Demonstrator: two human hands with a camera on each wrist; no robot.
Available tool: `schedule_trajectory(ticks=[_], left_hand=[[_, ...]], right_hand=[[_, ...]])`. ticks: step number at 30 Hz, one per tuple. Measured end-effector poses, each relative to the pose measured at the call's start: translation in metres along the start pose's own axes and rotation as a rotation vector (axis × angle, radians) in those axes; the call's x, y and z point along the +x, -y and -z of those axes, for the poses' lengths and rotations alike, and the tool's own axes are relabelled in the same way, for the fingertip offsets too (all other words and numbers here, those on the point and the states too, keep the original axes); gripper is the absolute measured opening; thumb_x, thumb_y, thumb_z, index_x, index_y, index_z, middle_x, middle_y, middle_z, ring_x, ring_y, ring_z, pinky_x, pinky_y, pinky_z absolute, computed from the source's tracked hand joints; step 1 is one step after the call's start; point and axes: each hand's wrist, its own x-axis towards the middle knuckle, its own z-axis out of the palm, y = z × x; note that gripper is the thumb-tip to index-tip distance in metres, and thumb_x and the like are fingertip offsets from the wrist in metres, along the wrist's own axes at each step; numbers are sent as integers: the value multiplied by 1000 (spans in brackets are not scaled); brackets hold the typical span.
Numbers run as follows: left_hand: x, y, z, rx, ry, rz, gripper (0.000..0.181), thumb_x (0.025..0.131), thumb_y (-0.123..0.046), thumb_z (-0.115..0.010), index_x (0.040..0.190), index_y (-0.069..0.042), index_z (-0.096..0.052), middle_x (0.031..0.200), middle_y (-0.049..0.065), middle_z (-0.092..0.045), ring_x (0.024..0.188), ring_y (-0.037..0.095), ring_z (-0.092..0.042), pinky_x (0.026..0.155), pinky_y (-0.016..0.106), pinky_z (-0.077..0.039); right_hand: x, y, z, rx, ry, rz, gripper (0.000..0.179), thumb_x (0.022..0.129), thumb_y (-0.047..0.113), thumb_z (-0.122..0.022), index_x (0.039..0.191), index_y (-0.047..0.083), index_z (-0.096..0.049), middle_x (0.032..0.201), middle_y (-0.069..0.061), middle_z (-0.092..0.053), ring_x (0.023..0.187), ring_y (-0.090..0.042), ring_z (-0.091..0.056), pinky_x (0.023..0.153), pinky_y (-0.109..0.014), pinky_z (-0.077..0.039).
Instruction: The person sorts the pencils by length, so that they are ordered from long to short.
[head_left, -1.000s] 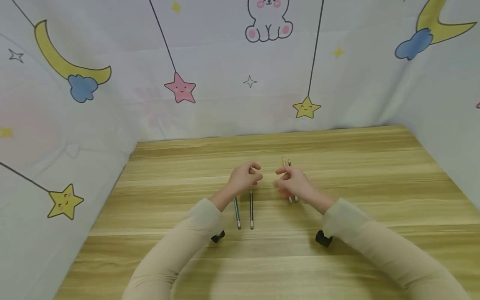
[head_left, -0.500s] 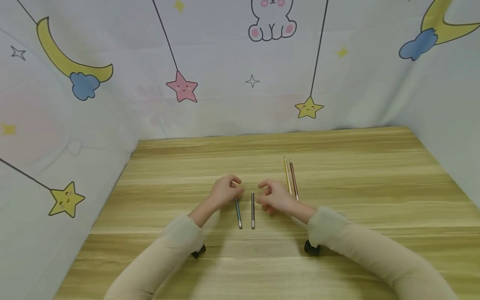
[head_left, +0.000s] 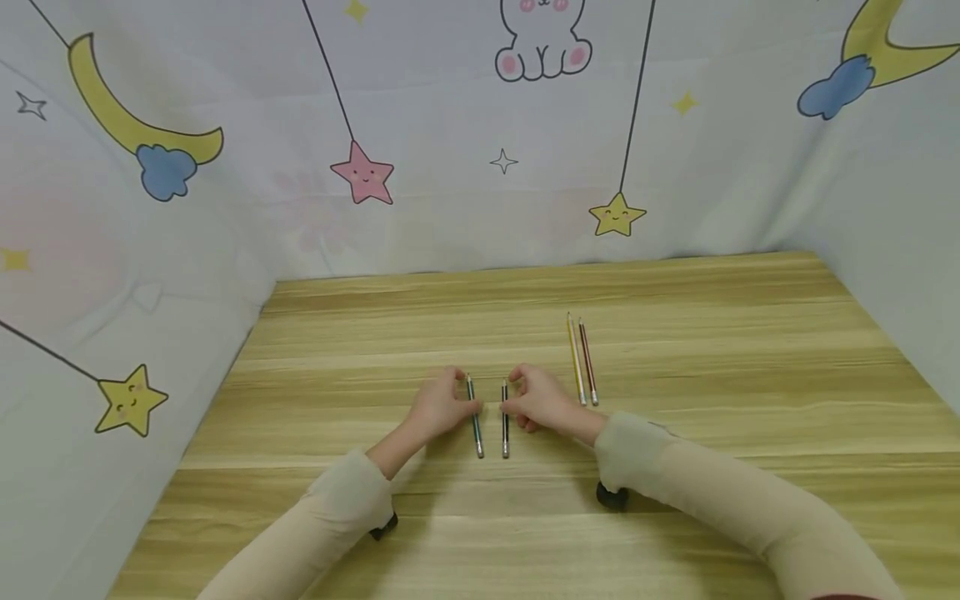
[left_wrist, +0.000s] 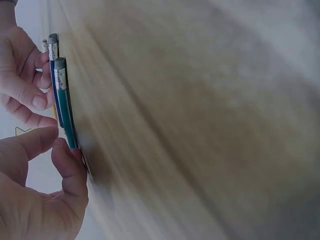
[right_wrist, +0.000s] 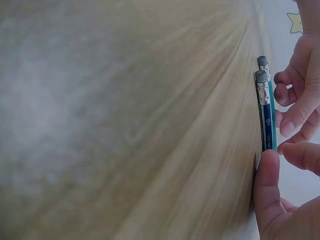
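Two pencils lie side by side on the wood-grain tabletop [head_left: 525,533], one under each of your hands, eraser ends toward you and sharpened tips toward the patterned cloth backdrop [head_left: 435,100]. Your left hand [head_left: 437,403] bends thumb and index finger about the upper part of the teal pencil [head_left: 476,429]; your right hand [head_left: 546,398] does the same at the dark-blue HB pencil [head_left: 506,429]. Each thumb overlaps its pencil, but whether either pinch has closed firmly cannot be told from these angles. Beyond your right hand, a yellow pencil [head_left: 575,354] and a dark-red pencil [head_left: 588,358] lie close together, neither held.

The risks, as judged here, are small but real. A thumb pressing sooner than its finger could roll a slim barrel sideways, away from the hand or toward its neighbour. Holding so near the tips leaves the eraser ends unsupported; should you lift from there, a loose pinch could let them swing down or drag on the wood. With your hands facing each other across a narrow gap, an inward move could knock fingers or pencils together. A wide sweep of your right hand or forearm might disturb the yellow and dark-red pair.
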Motion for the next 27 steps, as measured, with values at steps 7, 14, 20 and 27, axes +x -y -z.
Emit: schedule_trajectory(ticks=[7, 14, 20, 27], left_hand=[[-3, -1, -4, 21, 1, 1, 52, 76, -24, -67, 118, -2, -45, 56, -2, -49, 43, 9, -43, 41, 20, -31], [-1, -2, -7, 97, -32, -27, 50, 75, -24, -68, 116, -1, -49, 54, -2, -47, 43, 9, -42, 42, 20, -32], [0, -4, -8, 127, -46, -47, 48, 74, -22, -68, 114, 0, -52, 53, -3, -44, 44, 9, -39, 42, 20, -31], [0, -5, -7, 172, -31, -59, 45, 74, -18, -65, 113, 0, -52, 58, -1, -44, 45, 10, -33, 41, 21, -27]], right_hand=[[4, 2, -6, -187, -42, 50, 45, 74, 11, -67, 112, -2, -46, 49, -4, -53, 36, -11, -47, 36, -23, -43], [5, 4, -10, -322, -66, 66, 47, 74, 12, -67, 113, -4, -47, 47, -2, -52, 35, -9, -46, 35, -21, -41], [5, 4, -9, -381, -71, 73, 44, 77, 9, -65, 116, -3, -49, 46, 0, -52, 34, -8, -44, 35, -18, -38], [5, 4, -9, -387, -81, 75, 42, 77, 6, -63, 116, -2, -51, 46, 0, -52, 35, -6, -45, 35, -17, -37]])
